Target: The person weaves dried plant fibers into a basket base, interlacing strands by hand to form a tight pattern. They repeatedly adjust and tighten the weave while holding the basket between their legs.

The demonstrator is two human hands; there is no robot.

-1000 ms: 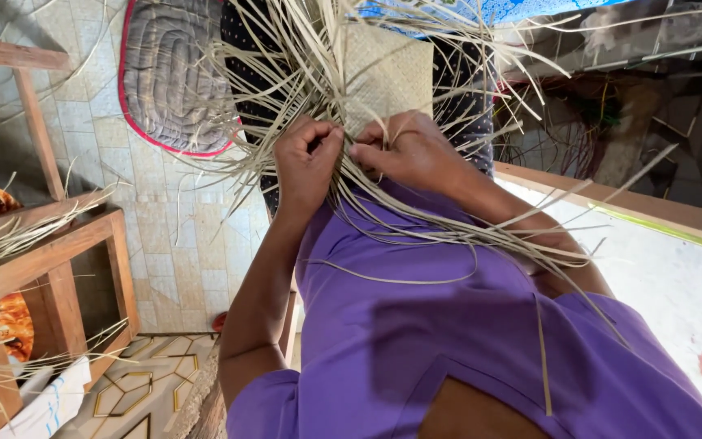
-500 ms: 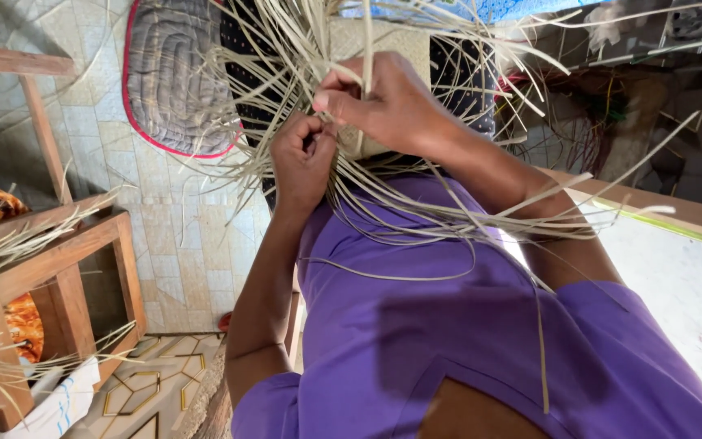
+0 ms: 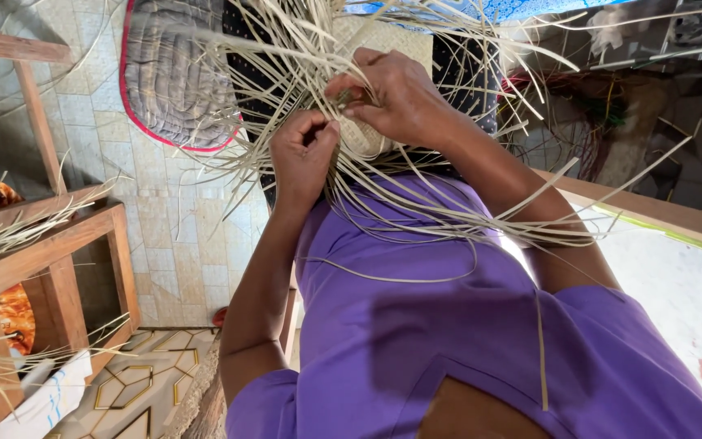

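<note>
A partly woven mat of pale straw strips (image 3: 383, 41) lies over my lap, with many loose strip ends (image 3: 416, 211) fanning out toward my purple shirt. My left hand (image 3: 302, 154) is closed around a bunch of strips at the mat's near edge. My right hand (image 3: 392, 93) reaches over the woven part and pinches a strip between its fingertips, just above and right of the left hand. The two hands are close together, almost touching.
A grey quilted cushion with a red border (image 3: 164, 73) lies on the tiled floor to the left. A wooden frame (image 3: 50, 252) holding more straw stands at the far left. A patterned mat (image 3: 140, 382) is at the bottom left, a wooden ledge (image 3: 652, 211) on the right.
My right hand has moved up and over the woven part, from beside the left hand to above it. My left hand stayed at the near edge, gripping strips.
</note>
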